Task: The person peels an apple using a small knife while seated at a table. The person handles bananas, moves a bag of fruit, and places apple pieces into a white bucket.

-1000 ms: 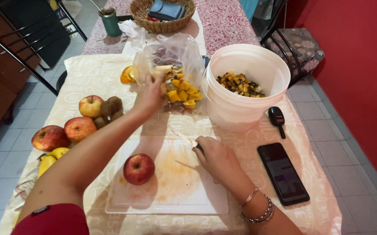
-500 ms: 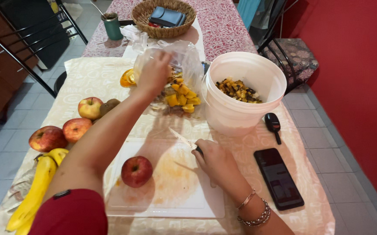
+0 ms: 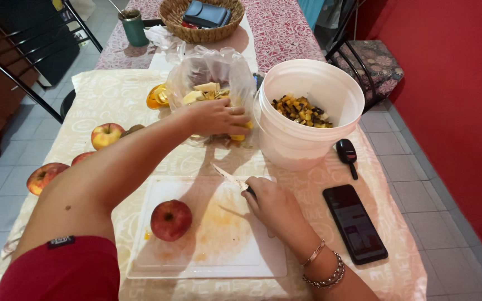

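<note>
Both hands work: my left hand [image 3: 216, 117] presses open-fingered on the plastic bag [image 3: 210, 69] of peels, my right hand [image 3: 271, 203] clenches the knife [image 3: 228, 177] over the cutting board [image 3: 241, 262], apple [image 3: 170, 219] waiting near its left edge.

Bright, even indoor light; soft shadows, slight wide-angle edge distortion.

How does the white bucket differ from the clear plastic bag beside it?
The white bucket is rigid and opaque; the clear plastic bag is soft, crumpled and see-through. The bucket holds small diced fruit; the bag holds larger yellow peels and scraps. The left hand rests at the bag, while nothing touches the bucket. Both stand open on the table.
</note>
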